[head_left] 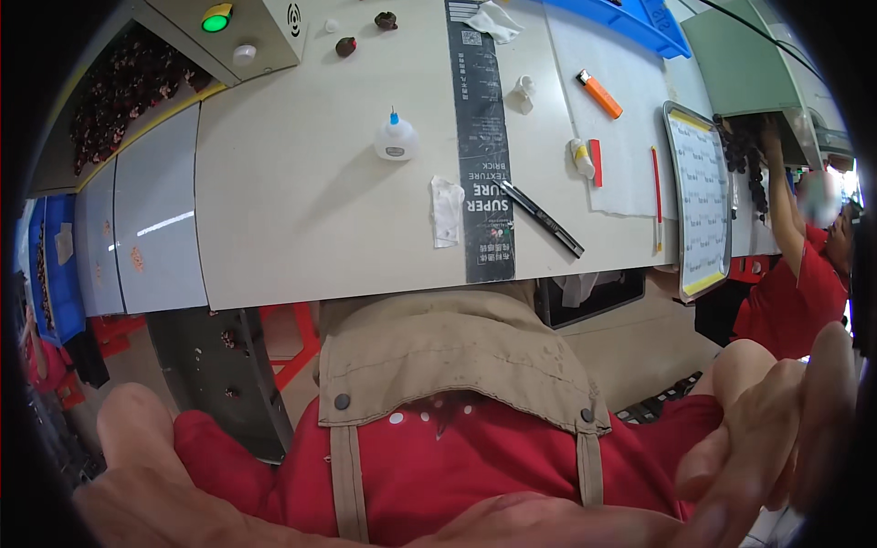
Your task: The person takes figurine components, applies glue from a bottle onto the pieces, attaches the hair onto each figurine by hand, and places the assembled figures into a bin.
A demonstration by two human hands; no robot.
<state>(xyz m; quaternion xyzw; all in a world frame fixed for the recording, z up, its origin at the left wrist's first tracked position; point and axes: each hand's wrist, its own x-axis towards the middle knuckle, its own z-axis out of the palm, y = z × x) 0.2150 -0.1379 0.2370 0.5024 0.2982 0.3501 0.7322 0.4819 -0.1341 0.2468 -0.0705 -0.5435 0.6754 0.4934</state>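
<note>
Item: my right hand (776, 438), fingers loosely spread, empty; left hand (128, 457) (grip unreadable). Nearest: soft tan apron (448, 356), grasp at hem.

On the surface (301, 201) ahead of me, a glue bottle (396, 139) stands left of a long printed strip (484, 146). A utility knife (542, 217) lies just right of the strip, a lighter (599, 93) behind it, and a tray (699, 196) at the far right edge.

Right hand (776, 438) blurred and cut by the lower edge, left hand out of view, co-worker's face (820, 196) blurred
</note>
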